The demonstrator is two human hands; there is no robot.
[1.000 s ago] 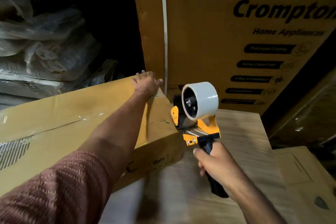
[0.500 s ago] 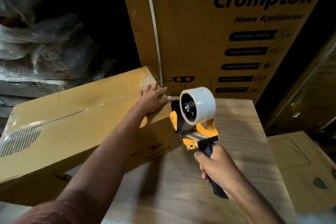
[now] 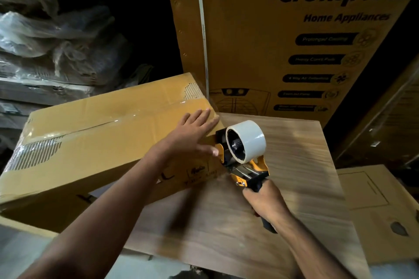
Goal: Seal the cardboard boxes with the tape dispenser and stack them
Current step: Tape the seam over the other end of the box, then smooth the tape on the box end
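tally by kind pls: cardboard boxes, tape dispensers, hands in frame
Cardboard boxes: 3: taped box under left hand, tall Crompton box, flat box at right
Tape dispensers: 1: tape dispenser
Hands: 2: left hand, right hand
Total: 6

place: storeroom or warehouse | signs: tall printed appliance carton (image 3: 283, 36) against the back, plastic-wrapped bundles (image 3: 56, 36) stacked at left, flat cardboard (image 3: 374, 208) at right, dim light

"Crompton Home Appliances", tall carton (image 3: 260, 29); rest illegible
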